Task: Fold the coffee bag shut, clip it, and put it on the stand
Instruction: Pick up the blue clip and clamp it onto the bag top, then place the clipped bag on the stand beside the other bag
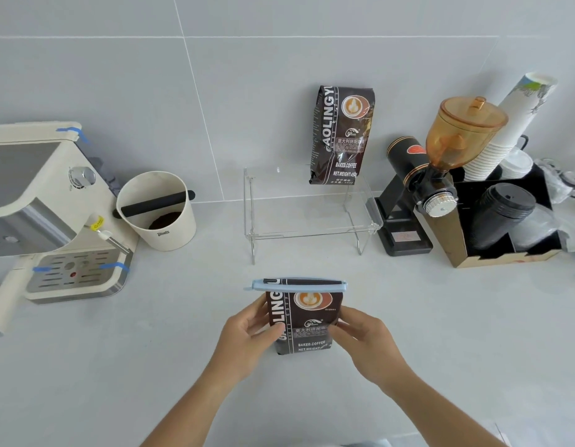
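Observation:
A dark brown coffee bag point(304, 321) stands upright on the counter in front of me. Its top is folded over and a long light-blue clip point(297, 284) is clamped across the fold. My left hand point(247, 337) grips the bag's left side and my right hand point(363, 337) grips its right side. Behind the bag, against the wall, is a clear acrylic stand point(312, 217). A second, unclipped coffee bag point(342, 135) stands on the stand's right rear part, leaning on the wall.
An espresso machine point(50, 214) and a cream knock box point(157, 209) sit at the left. A black grinder with an amber hopper point(441, 175) is right of the stand. A cardboard organiser point(505, 227) holds paper cups and black lids at the far right.

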Action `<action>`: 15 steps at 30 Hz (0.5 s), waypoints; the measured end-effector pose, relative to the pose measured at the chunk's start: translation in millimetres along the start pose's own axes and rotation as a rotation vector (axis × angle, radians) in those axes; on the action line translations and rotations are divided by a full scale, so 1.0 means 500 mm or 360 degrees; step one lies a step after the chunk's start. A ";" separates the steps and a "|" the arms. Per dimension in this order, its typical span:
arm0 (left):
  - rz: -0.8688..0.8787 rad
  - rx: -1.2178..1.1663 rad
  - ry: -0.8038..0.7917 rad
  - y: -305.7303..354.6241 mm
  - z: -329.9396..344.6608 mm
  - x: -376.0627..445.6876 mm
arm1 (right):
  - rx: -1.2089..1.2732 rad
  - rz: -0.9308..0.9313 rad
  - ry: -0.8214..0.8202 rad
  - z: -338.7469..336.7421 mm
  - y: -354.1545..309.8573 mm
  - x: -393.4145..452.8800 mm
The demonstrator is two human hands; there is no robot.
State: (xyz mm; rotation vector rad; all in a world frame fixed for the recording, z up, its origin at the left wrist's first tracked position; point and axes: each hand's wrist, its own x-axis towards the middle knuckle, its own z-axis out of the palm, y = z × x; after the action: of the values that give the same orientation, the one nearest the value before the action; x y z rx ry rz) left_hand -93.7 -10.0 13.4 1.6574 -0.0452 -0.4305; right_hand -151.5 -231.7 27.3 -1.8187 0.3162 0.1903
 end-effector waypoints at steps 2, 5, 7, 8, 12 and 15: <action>-0.0011 -0.0002 0.0046 -0.013 0.004 -0.002 | 0.0018 -0.0004 0.0029 0.010 0.000 0.004; -0.0009 -0.0018 0.0108 -0.018 0.011 -0.006 | 0.0057 0.0018 0.0110 0.019 -0.005 0.008; -0.0001 -0.0016 0.0124 -0.013 0.017 -0.006 | 0.0040 0.0013 0.0123 0.019 -0.011 0.011; 0.0007 -0.0021 0.0125 -0.010 0.019 -0.006 | 0.0015 0.0001 0.0119 0.019 -0.014 0.011; 0.0013 -0.0071 0.0151 0.006 0.024 -0.004 | -0.0049 -0.0059 0.0110 0.016 -0.026 0.015; 0.0065 -0.0091 0.0178 0.030 0.022 0.000 | -0.0032 -0.0104 0.0154 0.007 -0.048 0.019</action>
State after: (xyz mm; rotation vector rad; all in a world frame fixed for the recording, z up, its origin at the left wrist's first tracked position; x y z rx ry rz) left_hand -93.5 -22.5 27.2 1.6186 0.0160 -0.3052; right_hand -134.8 -223.3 45.6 -1.8590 0.3236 0.0601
